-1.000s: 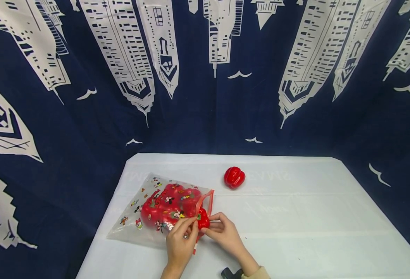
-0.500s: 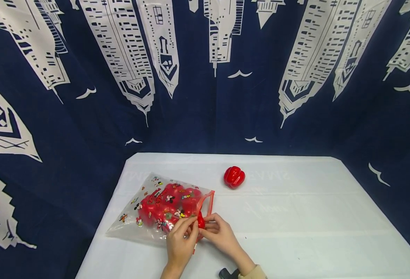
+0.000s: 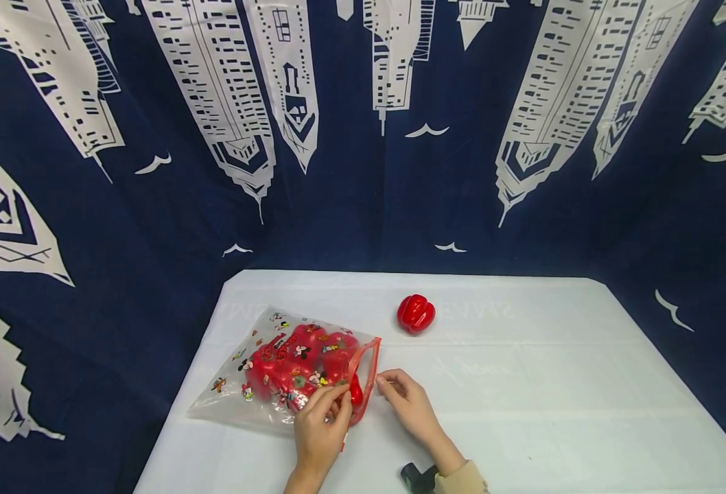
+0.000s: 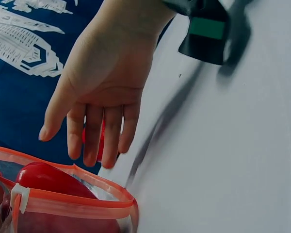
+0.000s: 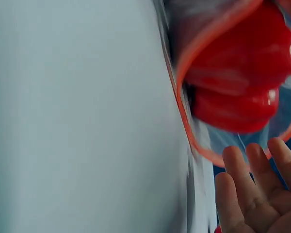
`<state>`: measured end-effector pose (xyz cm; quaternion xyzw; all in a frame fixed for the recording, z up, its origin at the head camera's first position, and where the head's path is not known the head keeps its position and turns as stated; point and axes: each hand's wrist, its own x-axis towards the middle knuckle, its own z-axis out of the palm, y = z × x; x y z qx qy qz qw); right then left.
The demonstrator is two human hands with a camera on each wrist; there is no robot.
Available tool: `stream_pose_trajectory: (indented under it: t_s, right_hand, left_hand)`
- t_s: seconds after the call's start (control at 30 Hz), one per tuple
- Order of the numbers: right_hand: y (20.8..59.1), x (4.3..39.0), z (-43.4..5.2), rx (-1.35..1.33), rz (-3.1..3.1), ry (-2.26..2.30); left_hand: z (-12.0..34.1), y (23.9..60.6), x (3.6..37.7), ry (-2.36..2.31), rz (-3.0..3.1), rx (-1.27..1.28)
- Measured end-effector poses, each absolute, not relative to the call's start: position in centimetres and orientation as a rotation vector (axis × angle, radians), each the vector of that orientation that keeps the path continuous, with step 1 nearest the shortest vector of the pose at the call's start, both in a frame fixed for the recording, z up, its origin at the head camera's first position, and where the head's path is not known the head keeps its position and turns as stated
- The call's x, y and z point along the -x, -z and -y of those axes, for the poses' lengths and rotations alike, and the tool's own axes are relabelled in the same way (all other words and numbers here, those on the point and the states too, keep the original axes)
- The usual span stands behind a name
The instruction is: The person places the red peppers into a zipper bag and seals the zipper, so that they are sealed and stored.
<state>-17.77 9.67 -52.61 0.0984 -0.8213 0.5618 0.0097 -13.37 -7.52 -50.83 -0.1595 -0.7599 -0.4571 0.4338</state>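
Observation:
A clear zip bag (image 3: 227, 405) with cartoon prints and an orange-red zip edge lies at the left of the white table, holding several red bell peppers (image 3: 276, 370). My left hand (image 3: 320, 429) pinches the near side of the bag's mouth. Just inside the gaping mouth sits one glossy pepper (image 5: 242, 53). To the right of the mouth is my right hand (image 3: 411, 405), with nothing in its loosely extended fingers (image 4: 93, 136). A white zip slider (image 4: 20, 196) shows close to the left fingers in the left wrist view.
Another red bell pepper (image 3: 415, 314) rests on the white table (image 3: 554, 384) beyond the bag. A dark device (image 3: 418, 478) sits at my right wrist. Navy cloth with white building prints (image 3: 381, 206) hangs behind the table.
The right hand pushed a red bell pepper into the bag's mouth and let go of it, then drew back to the right. The left hand stayed on the bag.

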Motion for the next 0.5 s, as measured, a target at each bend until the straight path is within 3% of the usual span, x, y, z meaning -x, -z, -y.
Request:
stream_pose_trajectory:
  t_s: [0.5]
  right_hand:
    - [51.5,22.9,-13.0,-0.008,2.446,-1.511]
  left_hand:
    - [7.5,50.9,13.4,1.152,1.893,0.386]
